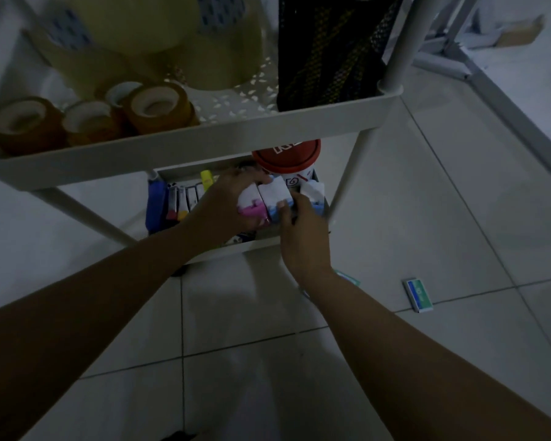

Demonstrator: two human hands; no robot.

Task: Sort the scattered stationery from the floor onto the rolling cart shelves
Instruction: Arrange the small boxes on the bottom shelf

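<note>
we tuck small stationery packs into the lower cart shelf (pixel 258 246).

our left hand (pixel 233 198) curls its fingers round a white pack with a pink end (pixel 252 203), and our right hand (pixel 299 230) pinches the neighbouring white pack with a blue end (pixel 275 198), both just over the shelf beside the markers (pixel 185 198). they look light, boxy and fairly stiff, so we judge a grip across the short sides is safest. a small green box (pixel 419 295) still lies on the floor (pixel 395 218), well apart from the cart.
</note>
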